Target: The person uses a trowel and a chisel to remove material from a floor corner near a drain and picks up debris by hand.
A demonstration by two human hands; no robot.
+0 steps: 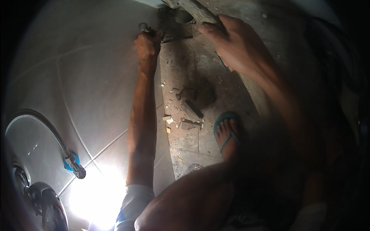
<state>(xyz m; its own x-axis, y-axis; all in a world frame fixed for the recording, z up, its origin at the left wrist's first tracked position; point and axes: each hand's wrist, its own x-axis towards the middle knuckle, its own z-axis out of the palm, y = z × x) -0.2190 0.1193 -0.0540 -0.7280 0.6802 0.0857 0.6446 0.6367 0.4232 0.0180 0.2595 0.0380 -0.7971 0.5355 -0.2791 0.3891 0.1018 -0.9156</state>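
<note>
My left hand (147,46) is closed in a fist near the far end of the tiled wall. A grey rounded knob (143,27) sticks out above its fingers; what it belongs to is hidden. Across from it, my right hand (235,44) is wrapped round a long, rough wooden pole (198,12). The pole's upper end leads toward the top edge, and wood shows again below the hand. A dark hole (175,19) in the broken floor lies between the two hands. A thin dark rod (221,61) shows just under my right hand.
Broken tile and mortar pieces (191,125) litter the dusty floor (185,69). My foot in a teal flip-flop (225,133) rests beside them. A braided hose (48,123) and a chrome fitting (44,200) stand out from the tiled wall (92,88). Bright light glares at the lower left.
</note>
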